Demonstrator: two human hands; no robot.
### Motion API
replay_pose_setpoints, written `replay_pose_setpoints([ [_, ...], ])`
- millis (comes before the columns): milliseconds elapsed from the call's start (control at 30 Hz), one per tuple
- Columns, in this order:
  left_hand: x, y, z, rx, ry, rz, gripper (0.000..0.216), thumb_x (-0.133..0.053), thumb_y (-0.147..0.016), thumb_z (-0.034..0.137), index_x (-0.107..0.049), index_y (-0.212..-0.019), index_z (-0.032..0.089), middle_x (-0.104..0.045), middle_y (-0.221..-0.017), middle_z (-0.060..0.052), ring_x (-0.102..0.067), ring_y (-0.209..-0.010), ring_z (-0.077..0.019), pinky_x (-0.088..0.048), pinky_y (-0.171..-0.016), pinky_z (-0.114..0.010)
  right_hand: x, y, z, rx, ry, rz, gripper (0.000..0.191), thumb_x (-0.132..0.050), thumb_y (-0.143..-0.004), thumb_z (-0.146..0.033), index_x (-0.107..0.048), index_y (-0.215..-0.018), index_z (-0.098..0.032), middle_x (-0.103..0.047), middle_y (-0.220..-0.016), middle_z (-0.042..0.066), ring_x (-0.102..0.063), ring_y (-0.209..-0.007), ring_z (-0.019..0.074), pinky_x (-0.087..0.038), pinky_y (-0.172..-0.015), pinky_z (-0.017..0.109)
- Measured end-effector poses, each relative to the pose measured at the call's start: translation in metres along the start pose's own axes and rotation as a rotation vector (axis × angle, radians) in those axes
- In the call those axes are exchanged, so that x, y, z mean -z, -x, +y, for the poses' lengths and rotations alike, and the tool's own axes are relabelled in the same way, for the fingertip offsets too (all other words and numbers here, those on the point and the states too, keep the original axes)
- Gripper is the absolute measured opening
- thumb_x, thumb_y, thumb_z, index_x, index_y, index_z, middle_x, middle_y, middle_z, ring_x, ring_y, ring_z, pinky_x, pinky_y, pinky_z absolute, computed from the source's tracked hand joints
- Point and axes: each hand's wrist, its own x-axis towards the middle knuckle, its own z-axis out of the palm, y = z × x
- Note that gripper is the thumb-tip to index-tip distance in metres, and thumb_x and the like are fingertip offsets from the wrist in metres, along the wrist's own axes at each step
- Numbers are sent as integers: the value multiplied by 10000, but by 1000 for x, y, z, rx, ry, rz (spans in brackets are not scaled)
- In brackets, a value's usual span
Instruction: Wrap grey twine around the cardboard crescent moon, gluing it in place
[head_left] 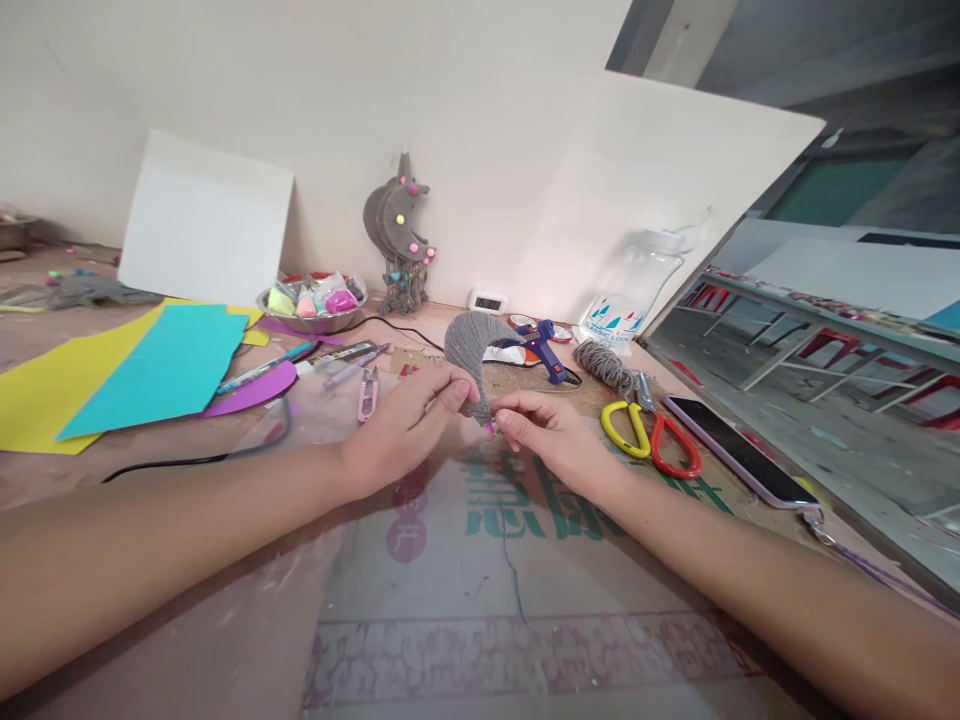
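A crescent shape wrapped in grey yarn point(469, 345) is held up above the table, its curve to the left. Its lower edge is pinched between the thumb and fingers of my left hand point(420, 420). Close beside its bottom tip, where a small bit of pink shows, my right hand point(551, 435) has its thumb and fingertips pressed together on the yarn's end. A loose strand of grey yarn point(514, 575) trails below the hands over the printed plastic sheet. Exactly how the right fingertips grip the strand is hard to see.
Behind the hands lie a blue glue gun point(553, 355), a yarn bundle point(604, 368), red-and-yellow scissors point(651, 430) and a phone point(739, 450). Pink snips point(367, 393), coloured sheets point(161, 370) and a bowl point(311, 322) are left. A decorated moon point(400, 230) leans on the wall.
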Motion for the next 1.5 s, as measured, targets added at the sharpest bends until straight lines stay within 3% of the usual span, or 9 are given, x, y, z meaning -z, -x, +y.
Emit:
replay_pose_setpoints([
  [133,-3,1,-3,17,-3,-75,151,-484,-873,332,-520,-933,198,-585,-903,-19,-548,-840,-145,-438,-760,-279,0,1,-2,-2,-7,-6,314,-565,-806,-468,-616,-816,-158,-471,-590,-34,-419,-541,91,-335,-515,226],
  [267,-8,2,-10,-28,7,-123,309,-621,-771,336,-469,-1008,208,-550,-962,-25,-552,-873,-152,-456,-768,-293,0,1,-3,-11,-37,2,334,-567,-801,-479,-575,-725,-154,-452,-585,-33,-403,-539,85,-315,-509,223],
  [600,-8,0,-9,-61,-33,-139,231,-599,-784,311,-492,-952,195,-539,-895,-18,-529,-833,-139,-447,-742,-275,0,0,0,-37,-30,-30,309,-585,-789,-458,-565,-706,-160,-439,-548,-42,-386,-506,81,-291,-491,228],
  [933,-8,-1,-7,-49,-8,-79,196,-616,-769,290,-506,-896,189,-566,-867,-10,-542,-795,-129,-443,-715,-267,2,-1,0,1,-52,-35,334,-567,-808,-465,-542,-673,-161,-436,-559,-38,-380,-525,83,-283,-507,236],
  [1133,-6,0,-1,-2,-29,4,189,-628,-754,269,-499,-872,198,-579,-858,-7,-547,-765,-129,-438,-673,-265,8,-5,8,37,-175,-20,247,-627,-779,-406,-607,-856,-173,-510,-657,-25,-434,-570,93,-340,-560,246],
  [1500,-6,2,0,-11,-20,46,197,-640,-747,276,-495,-864,210,-586,-853,2,-554,-750,-124,-437,-670,-275,8,-6,6,56,-93,-50,221,-610,-798,-377,-552,-773,-165,-469,-664,-33,-409,-594,86,-331,-568,235],
])
